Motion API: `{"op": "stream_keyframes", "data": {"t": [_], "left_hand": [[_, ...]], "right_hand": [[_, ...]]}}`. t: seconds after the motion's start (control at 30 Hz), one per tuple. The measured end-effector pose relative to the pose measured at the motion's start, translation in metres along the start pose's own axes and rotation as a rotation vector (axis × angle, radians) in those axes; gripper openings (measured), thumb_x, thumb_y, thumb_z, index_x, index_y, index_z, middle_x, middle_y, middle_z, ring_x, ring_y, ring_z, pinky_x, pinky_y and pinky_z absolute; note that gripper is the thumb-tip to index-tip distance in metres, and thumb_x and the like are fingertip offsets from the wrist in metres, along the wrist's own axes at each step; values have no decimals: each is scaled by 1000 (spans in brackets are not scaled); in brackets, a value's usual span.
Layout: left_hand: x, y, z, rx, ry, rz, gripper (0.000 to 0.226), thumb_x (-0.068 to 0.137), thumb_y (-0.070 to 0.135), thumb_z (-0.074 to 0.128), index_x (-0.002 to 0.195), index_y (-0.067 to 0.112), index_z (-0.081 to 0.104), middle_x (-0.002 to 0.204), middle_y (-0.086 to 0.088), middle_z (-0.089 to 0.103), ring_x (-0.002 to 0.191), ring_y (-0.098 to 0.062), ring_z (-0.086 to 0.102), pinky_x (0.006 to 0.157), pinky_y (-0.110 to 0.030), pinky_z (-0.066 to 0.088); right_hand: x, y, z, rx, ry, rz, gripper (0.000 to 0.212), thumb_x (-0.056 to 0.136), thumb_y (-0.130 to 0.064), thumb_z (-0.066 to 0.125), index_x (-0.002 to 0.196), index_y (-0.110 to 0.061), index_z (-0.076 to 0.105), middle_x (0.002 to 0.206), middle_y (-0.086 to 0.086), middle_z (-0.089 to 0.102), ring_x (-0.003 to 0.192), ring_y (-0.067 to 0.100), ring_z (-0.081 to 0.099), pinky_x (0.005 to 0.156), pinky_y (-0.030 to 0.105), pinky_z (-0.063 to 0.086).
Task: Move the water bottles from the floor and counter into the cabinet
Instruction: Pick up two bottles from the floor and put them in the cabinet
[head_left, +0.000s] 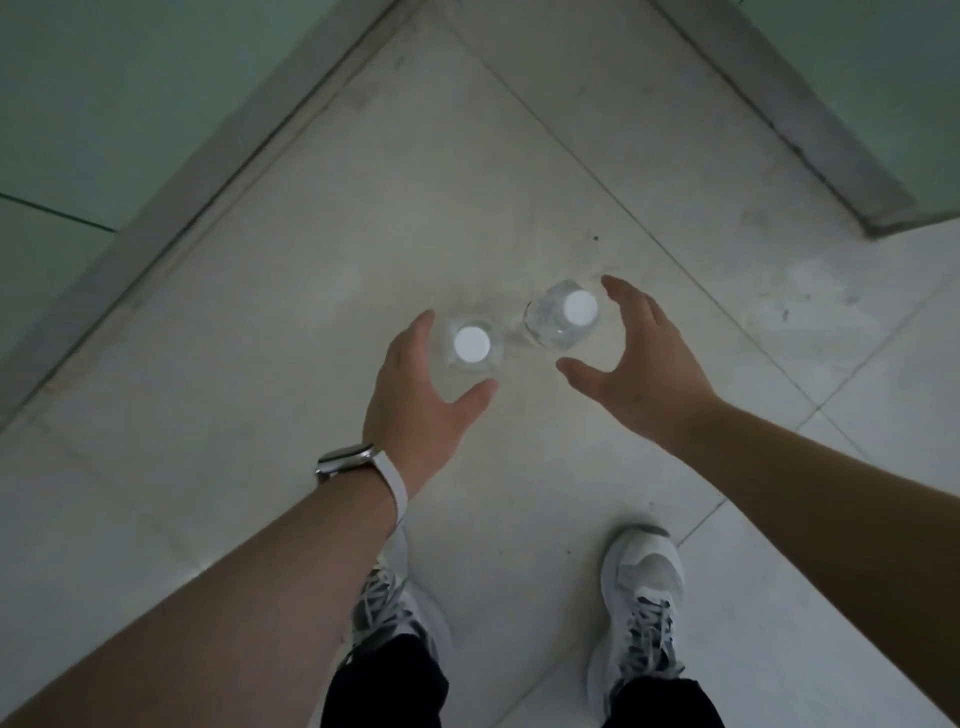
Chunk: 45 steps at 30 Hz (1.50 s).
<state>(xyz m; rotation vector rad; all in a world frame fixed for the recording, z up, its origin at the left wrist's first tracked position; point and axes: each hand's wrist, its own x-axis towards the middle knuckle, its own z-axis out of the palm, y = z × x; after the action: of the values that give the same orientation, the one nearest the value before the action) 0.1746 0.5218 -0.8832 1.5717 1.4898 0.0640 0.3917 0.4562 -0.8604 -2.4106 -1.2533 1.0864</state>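
Note:
Two clear water bottles with white caps stand upright side by side on the pale tiled floor, seen from straight above. My left hand is spread around the left bottle, fingers on its left side and thumb below it, not closed on it. Around the right bottle my right hand curves in the same way, fingers at its right and thumb underneath. Whether either hand touches its bottle I cannot tell. A watch with a white strap sits on my left wrist.
Green walls with grey skirting meet in a corner just beyond the bottles, closing in the left and far right sides. My two feet in grey-white trainers stand on the tiles below the hands.

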Motion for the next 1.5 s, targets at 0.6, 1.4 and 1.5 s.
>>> {"op": "stream_keyframes", "data": {"t": [0.6,1.4,1.5], "left_hand": [[47,-14,10,-24,-51,141,55,71,25,89,109,31,50,96,18,60,91,-10,58,69,-5,38],[-178,160,-278,-333,217,13,57,66,20,94,105,39,57,105,7,68,102,-20,67,85,-34,58],[-208,197,-333,-361,214,31,56,67,22,94,109,32,58,105,10,67,103,-17,66,89,-41,59]], "right_hand": [[46,3,25,95,-23,-8,75,75,-29,82,134,-34,36,104,-10,57,90,17,59,70,23,48],[-168,-255,-225,104,-12,-26,79,74,-36,80,139,-35,36,116,-5,61,94,22,61,77,34,52],[-202,-314,-266,100,-1,-49,76,75,-39,80,137,-35,37,108,-6,60,89,22,60,73,32,52]]}}
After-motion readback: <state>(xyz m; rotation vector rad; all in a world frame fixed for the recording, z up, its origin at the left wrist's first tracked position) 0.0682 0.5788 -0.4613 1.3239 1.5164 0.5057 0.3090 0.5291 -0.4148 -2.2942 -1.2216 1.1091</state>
